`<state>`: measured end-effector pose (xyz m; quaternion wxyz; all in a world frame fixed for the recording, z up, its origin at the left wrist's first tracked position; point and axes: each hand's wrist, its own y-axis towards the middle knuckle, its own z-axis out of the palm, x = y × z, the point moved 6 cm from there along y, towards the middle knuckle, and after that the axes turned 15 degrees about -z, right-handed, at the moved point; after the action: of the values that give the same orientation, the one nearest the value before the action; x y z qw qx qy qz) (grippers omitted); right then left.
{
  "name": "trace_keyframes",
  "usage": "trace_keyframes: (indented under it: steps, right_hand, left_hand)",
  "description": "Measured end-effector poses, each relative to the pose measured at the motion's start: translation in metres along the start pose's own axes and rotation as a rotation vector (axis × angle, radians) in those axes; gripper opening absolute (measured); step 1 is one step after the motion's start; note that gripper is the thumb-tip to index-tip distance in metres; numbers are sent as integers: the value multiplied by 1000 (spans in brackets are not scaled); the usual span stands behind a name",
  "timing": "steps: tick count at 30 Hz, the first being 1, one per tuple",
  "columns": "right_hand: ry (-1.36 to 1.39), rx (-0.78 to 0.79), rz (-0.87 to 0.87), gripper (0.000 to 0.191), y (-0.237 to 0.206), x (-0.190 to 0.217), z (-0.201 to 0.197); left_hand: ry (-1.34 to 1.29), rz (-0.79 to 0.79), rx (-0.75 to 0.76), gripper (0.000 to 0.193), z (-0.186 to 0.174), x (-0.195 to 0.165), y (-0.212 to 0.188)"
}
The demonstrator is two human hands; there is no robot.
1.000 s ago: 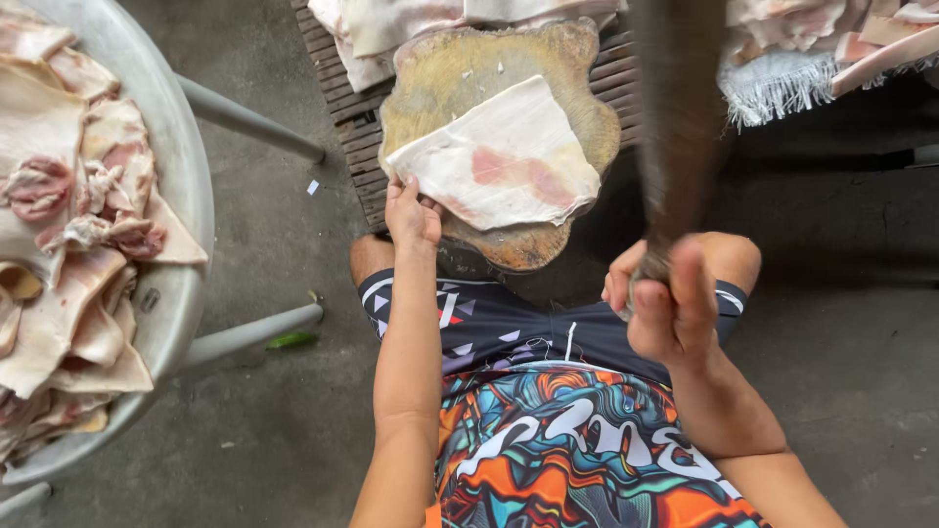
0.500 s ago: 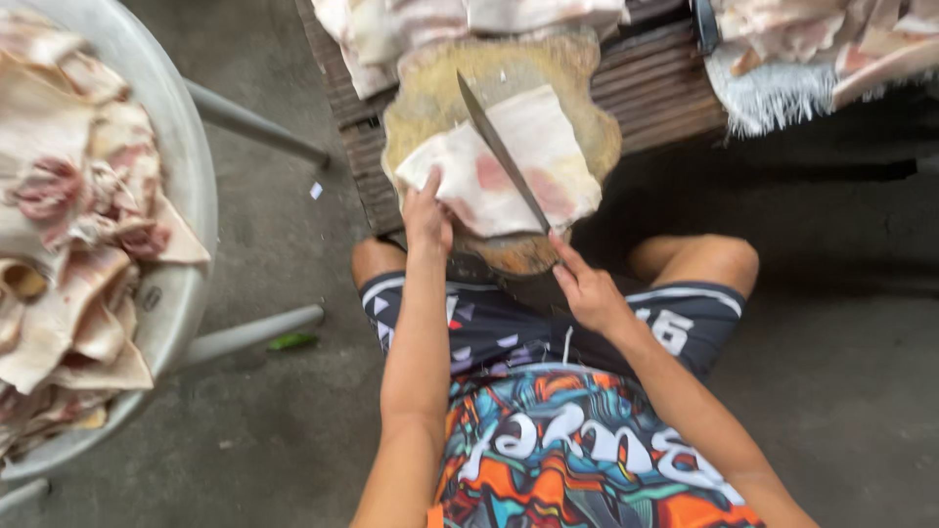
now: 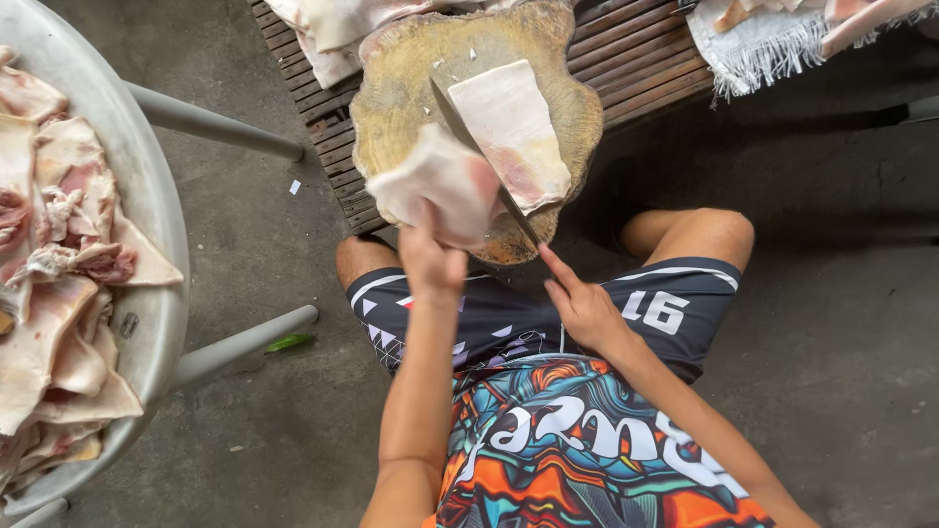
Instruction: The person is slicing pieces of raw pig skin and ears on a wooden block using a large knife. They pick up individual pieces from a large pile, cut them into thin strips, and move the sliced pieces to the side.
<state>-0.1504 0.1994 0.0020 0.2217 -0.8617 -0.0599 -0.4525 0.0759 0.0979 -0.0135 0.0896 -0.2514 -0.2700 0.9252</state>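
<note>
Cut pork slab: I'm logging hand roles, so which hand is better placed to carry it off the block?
Left. The left hand already lifts the cut pork slab, while the right hand grips the cleaver.

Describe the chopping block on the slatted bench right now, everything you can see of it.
The chopping block is a thick round of wood with a wavy edge and a pale, scarred, yellowish top. It lies flat on the slatted bench. A slab of meat rests on it, with the knife along the slab's left edge. Small white scraps dot the top.

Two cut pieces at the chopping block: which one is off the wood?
The piece in the left hand, the folded slab, is lifted; the flat slab lies beside the knife.
</note>
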Motion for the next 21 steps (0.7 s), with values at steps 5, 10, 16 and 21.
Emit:
trace_keyframes:
  steps: [5, 10, 16, 21]
  right_hand:
    - [118, -279, -583, 60, 42, 30, 1]
    - [352, -60, -22, 62, 29, 3, 9]
    - [190, -310, -525, 60, -23, 33, -29]
    - [11, -399, -618, 57, -24, 36, -14]
  left_hand:
    - [76, 217, 19, 36, 5, 3, -41]
    - [-101, 211, -190, 36, -44, -47, -10]
    - [-75, 171, -172, 35, -84, -37, 2]
    - [-112, 185, -101, 35, -63, -42, 2]
